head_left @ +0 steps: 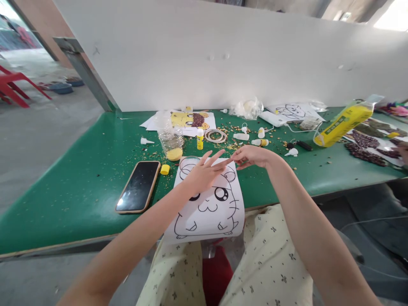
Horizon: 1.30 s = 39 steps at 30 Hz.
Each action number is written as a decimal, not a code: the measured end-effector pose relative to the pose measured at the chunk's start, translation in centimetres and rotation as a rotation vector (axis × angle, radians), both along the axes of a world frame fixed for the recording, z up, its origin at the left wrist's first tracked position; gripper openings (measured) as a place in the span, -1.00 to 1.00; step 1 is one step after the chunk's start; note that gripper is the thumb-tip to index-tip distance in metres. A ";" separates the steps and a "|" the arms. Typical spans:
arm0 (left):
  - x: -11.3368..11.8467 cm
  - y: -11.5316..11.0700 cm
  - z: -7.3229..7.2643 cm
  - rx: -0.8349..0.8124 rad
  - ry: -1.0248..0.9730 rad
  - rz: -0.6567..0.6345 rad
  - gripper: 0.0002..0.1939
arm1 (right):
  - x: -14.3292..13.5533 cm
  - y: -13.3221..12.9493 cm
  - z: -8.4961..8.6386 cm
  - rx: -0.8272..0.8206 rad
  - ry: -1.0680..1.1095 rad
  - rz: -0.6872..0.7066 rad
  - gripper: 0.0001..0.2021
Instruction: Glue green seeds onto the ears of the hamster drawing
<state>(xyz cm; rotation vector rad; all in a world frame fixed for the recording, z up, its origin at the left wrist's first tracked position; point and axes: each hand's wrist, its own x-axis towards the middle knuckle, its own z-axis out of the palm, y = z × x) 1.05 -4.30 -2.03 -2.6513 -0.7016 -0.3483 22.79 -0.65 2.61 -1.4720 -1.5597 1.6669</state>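
A white sheet with a black line drawing of a hamster point(207, 216) lies at the table's front edge, its lower part hanging over. Above its upper part is my left hand point(204, 175), palm down with fingers spread, holding nothing. The fingertips of my right hand point(251, 157) are pinched at the tip of one left finger; whether something small sits between them is hidden. A round clear rim point(181, 163) rests on the drawing's upper left ear, partly behind my left hand. Just beyond the sheet stand a small yellow glue bottle point(199, 140) and a clear plastic jar point(172, 142) with yellow grains.
A phone point(138, 187) and yellow cap point(165, 169) lie left on the green table point(79, 170). Behind are a partly filled picture point(188, 120), tape rings point(216, 136), small white bottles point(241, 137), scattered grains and a yellow bag point(344, 125). A white panel point(191, 55) borders the back.
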 end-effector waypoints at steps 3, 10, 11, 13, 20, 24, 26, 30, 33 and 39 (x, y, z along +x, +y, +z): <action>-0.2 0.1 0.2 -0.010 -0.036 0.036 -0.59 | -0.4 0.0 0.0 0.043 0.073 -0.031 -0.88; -0.2 0.3 0.6 -0.068 -0.162 0.080 -0.53 | -2.2 -0.5 0.4 0.025 0.361 -0.137 -0.87; -0.2 0.3 0.6 -0.072 -0.182 0.088 -0.53 | -2.3 -0.6 0.5 0.014 0.418 -0.142 -0.87; -0.3 0.3 0.7 -0.090 -0.229 0.124 -0.55 | -2.3 -0.6 0.7 0.021 0.538 -0.162 -0.88; -0.8 0.3 0.9 -0.186 -0.271 0.329 -0.59 | -1.8 -0.6 0.9 0.151 0.280 -0.141 -0.86; -0.8 0.4 0.7 -0.243 -0.223 0.430 -0.58 | -2.4 -0.2 -0.8 0.343 -0.261 -0.040 -0.85; -0.9 0.5 0.4 -0.249 -0.208 0.463 -0.59 | -2.6 0.0 -1.6 0.422 -0.393 -0.020 -0.85; -0.8 0.4 0.2 -0.224 -0.179 0.486 -0.60 | -2.7 0.0 -1.8 0.518 -0.518 -0.054 -0.82; -0.8 0.0 0.8 -0.216 -0.154 0.521 -0.59 | -3.0 0.0 -1.5 0.617 -0.667 -0.035 -0.81; -1.7 -1.0 2.7 -0.184 -0.150 0.623 -0.72 | -4.6 1.0 -2.7 0.768 -0.707 -0.008 -0.77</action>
